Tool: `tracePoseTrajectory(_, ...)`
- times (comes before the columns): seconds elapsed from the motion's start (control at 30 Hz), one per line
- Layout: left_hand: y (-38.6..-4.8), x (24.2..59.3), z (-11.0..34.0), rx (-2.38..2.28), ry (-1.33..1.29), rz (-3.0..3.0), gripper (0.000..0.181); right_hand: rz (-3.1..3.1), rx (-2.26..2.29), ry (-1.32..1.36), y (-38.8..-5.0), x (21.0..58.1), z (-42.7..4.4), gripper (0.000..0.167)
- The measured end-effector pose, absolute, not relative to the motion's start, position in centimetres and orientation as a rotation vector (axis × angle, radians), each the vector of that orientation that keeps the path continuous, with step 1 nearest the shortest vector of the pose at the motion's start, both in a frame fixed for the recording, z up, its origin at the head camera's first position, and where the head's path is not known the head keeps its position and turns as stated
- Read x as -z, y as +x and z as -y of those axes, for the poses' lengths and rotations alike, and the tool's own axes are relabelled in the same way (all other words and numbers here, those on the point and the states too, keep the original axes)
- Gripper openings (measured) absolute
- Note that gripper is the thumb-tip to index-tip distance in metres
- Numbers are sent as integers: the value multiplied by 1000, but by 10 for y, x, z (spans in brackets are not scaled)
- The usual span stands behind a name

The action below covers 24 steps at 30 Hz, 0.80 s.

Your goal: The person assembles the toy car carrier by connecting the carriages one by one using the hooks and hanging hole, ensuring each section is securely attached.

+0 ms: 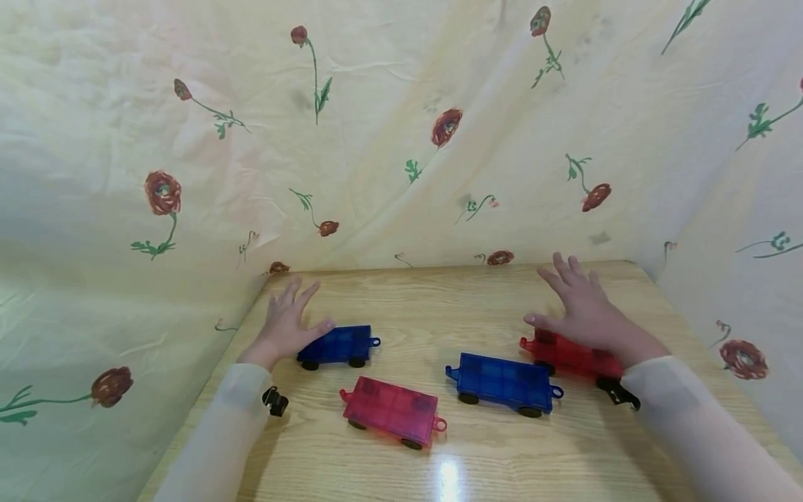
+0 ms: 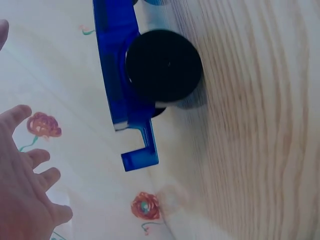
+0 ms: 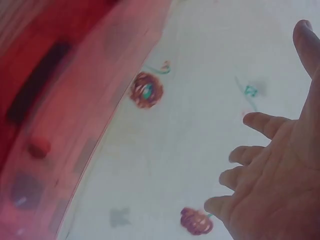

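Note:
My left hand (image 1: 286,328) is held with fingers spread over the left end of a blue toy wagon (image 1: 341,346), holding nothing. In the left wrist view that wagon's dark wheel (image 2: 164,66) and blue hook (image 2: 141,159) show close up, apart from the fingers. Fingers spread as well, my right hand (image 1: 583,314) hovers by a red toy wagon (image 1: 574,357), partly hidden under the hand and wrist. Between the hands stand a pinkish-red wagon (image 1: 392,411) and a second blue wagon (image 1: 504,382), each with a hook at one end and a ring at the other.
The wagons stand on a light wood-grain table (image 1: 401,300). A flower-print cloth (image 1: 376,139) hangs behind it and along both sides. Small black camera parts show at the left wrist (image 1: 274,401) and the right wrist (image 1: 621,394).

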State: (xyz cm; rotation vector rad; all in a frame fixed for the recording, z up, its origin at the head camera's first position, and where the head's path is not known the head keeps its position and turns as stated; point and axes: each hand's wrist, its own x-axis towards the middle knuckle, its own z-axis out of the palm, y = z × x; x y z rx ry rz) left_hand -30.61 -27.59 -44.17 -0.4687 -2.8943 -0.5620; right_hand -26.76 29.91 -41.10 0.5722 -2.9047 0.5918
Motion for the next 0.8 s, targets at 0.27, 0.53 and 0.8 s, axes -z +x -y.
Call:
tracePoseTrajectory(0.27, -295, 448, 271, 615, -542, 2906, 96, 2883, -737, 662, -255, 411, -276, 105)
tracePoseTrajectory(0.53, -287, 453, 262, 687, -580, 2914, 96, 2898, -809, 685, -244, 410, -249, 109)
tracePoseTrajectory(0.8, -284, 460, 258, 731, -615, 2901, 93, 2893, -826, 729, -237, 419, -216, 107)
